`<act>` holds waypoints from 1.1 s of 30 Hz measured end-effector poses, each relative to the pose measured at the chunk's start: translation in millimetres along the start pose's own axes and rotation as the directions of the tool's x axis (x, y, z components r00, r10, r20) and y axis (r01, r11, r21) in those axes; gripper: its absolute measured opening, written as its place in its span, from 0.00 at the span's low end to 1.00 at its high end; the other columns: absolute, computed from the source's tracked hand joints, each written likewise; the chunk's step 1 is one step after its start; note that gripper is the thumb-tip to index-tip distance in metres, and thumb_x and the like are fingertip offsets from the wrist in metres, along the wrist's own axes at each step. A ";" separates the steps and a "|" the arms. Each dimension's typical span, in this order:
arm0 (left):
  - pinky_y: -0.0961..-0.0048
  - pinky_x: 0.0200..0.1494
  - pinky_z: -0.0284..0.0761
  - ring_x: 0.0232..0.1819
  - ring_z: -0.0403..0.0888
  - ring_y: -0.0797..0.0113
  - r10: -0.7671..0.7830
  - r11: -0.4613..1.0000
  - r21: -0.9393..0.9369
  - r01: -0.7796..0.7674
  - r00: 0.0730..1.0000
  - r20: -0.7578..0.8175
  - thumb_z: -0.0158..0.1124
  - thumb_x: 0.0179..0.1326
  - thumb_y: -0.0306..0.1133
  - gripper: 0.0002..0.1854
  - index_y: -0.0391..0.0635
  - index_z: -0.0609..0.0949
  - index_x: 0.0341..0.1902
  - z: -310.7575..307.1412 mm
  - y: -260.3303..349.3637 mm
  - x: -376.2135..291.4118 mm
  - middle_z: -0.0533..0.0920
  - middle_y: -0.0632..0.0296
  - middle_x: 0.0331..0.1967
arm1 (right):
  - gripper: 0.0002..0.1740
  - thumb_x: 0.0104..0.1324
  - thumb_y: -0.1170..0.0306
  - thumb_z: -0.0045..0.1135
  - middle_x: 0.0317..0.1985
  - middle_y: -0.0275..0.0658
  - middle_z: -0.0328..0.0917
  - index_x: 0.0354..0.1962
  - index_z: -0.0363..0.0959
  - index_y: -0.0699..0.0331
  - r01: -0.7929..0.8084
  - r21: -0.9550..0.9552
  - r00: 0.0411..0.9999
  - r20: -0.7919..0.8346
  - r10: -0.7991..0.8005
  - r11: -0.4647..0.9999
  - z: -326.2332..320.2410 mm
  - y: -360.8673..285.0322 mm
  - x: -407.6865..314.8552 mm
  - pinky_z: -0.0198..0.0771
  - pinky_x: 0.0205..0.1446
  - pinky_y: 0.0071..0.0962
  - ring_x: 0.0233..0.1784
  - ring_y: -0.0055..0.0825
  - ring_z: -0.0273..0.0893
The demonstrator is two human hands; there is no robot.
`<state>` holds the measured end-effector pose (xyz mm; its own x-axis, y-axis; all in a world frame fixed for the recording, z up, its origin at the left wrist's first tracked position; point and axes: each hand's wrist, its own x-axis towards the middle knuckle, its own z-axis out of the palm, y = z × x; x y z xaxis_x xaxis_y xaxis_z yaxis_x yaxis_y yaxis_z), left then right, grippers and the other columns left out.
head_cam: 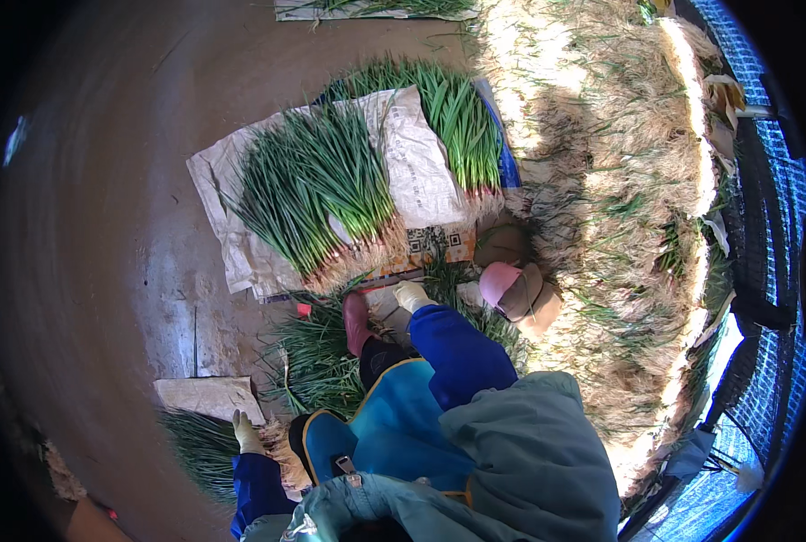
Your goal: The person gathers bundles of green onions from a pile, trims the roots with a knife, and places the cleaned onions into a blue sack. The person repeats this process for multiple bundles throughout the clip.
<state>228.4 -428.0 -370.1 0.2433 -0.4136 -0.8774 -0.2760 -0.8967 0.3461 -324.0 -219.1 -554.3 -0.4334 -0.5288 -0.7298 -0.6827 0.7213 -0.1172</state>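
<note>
My left hand [245,433], in a pale glove, is at the edge of a pile of green onions [200,447] at the lower left; its fingers look extended, and I see nothing held in them. My right hand [411,297], gloved too, is near a pink rubber boot [357,322], just below a printed orange sheet [460,252]. Its fingers are too small to read. Beyond it, rows of green onions with roots [322,196] lie on a wrinkled white woven sack [416,162]. More green onions [471,129] lie behind, partly under the sack. Loose green leaves [322,352] surround the boot.
A long heap of rooty onions [620,203] runs along the right, beside blue netting [782,203]. A pink and brown cap [511,291] lies at its edge. A folded pale sack [206,398] is on the brown floor [105,271]. Another sack with greens [376,10] is at the top.
</note>
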 end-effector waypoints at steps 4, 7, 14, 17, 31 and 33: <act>0.65 0.45 0.65 0.51 0.69 0.67 0.125 0.990 0.069 -0.127 0.992 0.034 0.53 0.62 0.41 0.24 0.59 0.67 0.63 72.3 93.4 9.5 0.72 0.64 0.54 | 0.19 0.59 0.59 0.52 0.51 0.42 0.71 0.44 0.72 0.60 -0.236 0.405 0.971 0.141 0.195 0.884 -118.1 42.2 -24.8 0.65 0.54 0.36 0.53 0.41 0.69; 0.68 0.45 0.67 0.51 0.71 0.67 0.202 0.972 0.088 -0.217 0.967 0.157 0.54 0.61 0.40 0.23 0.59 0.69 0.61 164.0 170.0 -5.3 0.74 0.66 0.52 | 0.33 0.58 0.54 0.55 0.62 0.43 0.61 0.58 0.62 0.60 -0.467 0.485 0.882 0.200 0.426 0.739 -196.6 64.5 -47.1 0.59 0.63 0.34 0.64 0.39 0.60; 0.76 0.49 0.67 0.49 0.74 0.72 0.420 0.791 0.107 -0.602 0.663 0.619 0.52 0.65 0.37 0.19 0.49 0.71 0.59 353.4 232.5 13.0 0.75 0.65 0.49 | 0.52 0.51 0.49 0.61 0.68 0.43 0.48 0.67 0.44 0.57 -0.253 0.361 0.902 -0.246 0.354 0.897 -267.5 117.0 87.1 0.45 0.70 0.41 0.71 0.41 0.46; 0.77 0.55 0.65 0.52 0.72 0.72 0.387 0.786 0.096 -0.610 0.608 0.694 0.50 0.65 0.30 0.18 0.43 0.71 0.58 458.9 244.8 -87.3 0.75 0.63 0.51 | 0.49 0.52 0.50 0.59 0.61 0.44 0.60 0.67 0.44 0.55 -0.245 0.267 0.870 -0.364 0.333 0.932 -268.2 129.9 131.9 0.48 0.66 0.46 0.63 0.40 0.58; 0.62 0.52 0.69 0.48 0.76 0.54 0.376 -0.082 0.565 -0.821 0.500 0.780 0.51 0.58 0.40 0.17 0.45 0.78 0.46 716.4 170.7 -31.6 0.78 0.51 0.45 | 0.19 0.65 0.59 0.43 0.46 0.49 0.74 0.51 0.67 0.55 0.652 0.713 0.548 -0.209 -0.810 0.257 -127.7 -31.4 30.1 0.67 0.53 0.37 0.49 0.44 0.73; 0.62 0.49 0.69 0.46 0.76 0.56 0.302 -0.365 0.557 -0.746 0.471 0.829 0.51 0.56 0.39 0.14 0.45 0.80 0.39 745.6 170.1 -18.4 0.79 0.54 0.41 | 0.11 0.62 0.63 0.47 0.37 0.44 0.78 0.39 0.74 0.56 0.543 0.717 0.782 -0.244 -0.574 0.436 -146.0 81.1 66.2 0.72 0.40 0.40 0.37 0.45 0.77</act>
<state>-516.3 -455.1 -542.8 -0.7396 -0.3342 -0.5842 -0.5984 0.7237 0.3437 -494.0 -261.0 -513.8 -0.0904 -0.9363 -0.3392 -0.1109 0.3480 -0.9309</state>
